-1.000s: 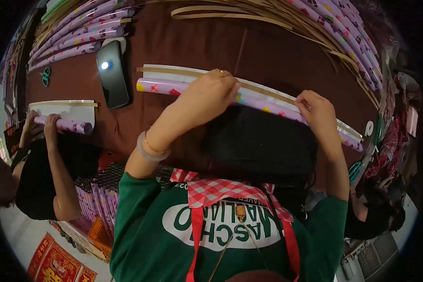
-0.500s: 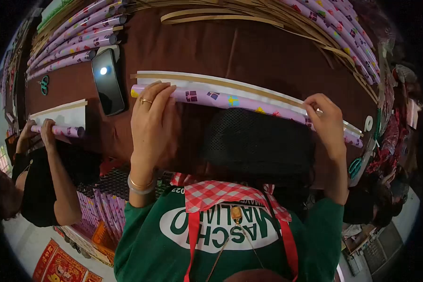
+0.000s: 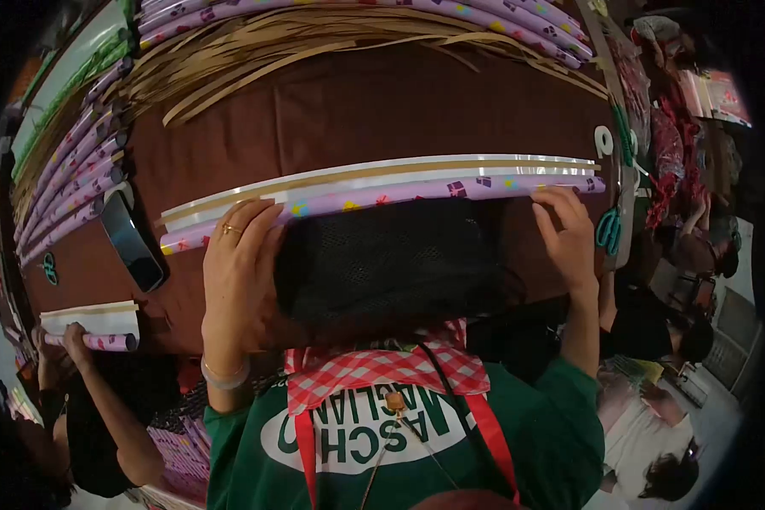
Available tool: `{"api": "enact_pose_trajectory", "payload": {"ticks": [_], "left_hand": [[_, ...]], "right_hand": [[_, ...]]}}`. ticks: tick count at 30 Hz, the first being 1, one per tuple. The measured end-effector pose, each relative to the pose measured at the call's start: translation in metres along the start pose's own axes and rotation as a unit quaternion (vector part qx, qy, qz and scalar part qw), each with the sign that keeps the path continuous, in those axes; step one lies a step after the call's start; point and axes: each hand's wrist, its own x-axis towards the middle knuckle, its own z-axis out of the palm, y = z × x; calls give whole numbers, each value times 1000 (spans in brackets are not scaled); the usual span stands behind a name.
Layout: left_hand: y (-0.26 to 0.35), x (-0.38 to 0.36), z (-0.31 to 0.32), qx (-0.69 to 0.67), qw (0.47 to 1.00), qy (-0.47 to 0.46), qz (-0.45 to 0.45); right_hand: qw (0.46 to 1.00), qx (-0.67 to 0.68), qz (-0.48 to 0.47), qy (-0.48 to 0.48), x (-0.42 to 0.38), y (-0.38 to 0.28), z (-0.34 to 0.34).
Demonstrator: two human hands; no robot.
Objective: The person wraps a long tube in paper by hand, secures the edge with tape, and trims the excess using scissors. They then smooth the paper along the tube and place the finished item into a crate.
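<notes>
A long roll of purple gift-wrapping paper (image 3: 408, 195) lies across the brown tabletop in front of me. Its white inner side shows beyond the roll, with a narrow tan strip (image 3: 382, 170) along that edge. My left hand (image 3: 242, 272) is curled over the roll near its left end, fingers together and thumb side hidden. Toward the right end, my right hand (image 3: 565, 234) rests its bent fingertips on the roll's near side, the thumb apart from them. A black mesh-covered object (image 3: 382, 259) sits between my hands, on the near side of the roll.
Tan strips (image 3: 255, 64) and more purple rolls (image 3: 357, 12) lie at the back. A phone (image 3: 133, 242) and green-handled scissors (image 3: 49, 269) lie at left; other scissors (image 3: 608, 231) and a white tape roll (image 3: 603, 141) at right. A co-worker's hand (image 3: 75, 340) holds another roll at left.
My view has turned, shifting the scene. My right hand has come off the tan-strip edge and down onto the roll's near side. My left hand stays on the roll.
</notes>
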Motion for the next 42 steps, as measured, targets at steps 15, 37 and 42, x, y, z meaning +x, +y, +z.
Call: {"api": "enact_pose_trajectory", "payload": {"ticks": [15,37,42], "left_hand": [[9,58,24,-178,970,-152,60],[18,73,30,-165,953,-255,-11],[19,73,30,-173,949,-261,-26]], "right_hand": [[989,24,-145,-12,34,-14,65],[975,-176,-134,4,22,49,17],[979,-184,-85,3,20,63,11]]}}
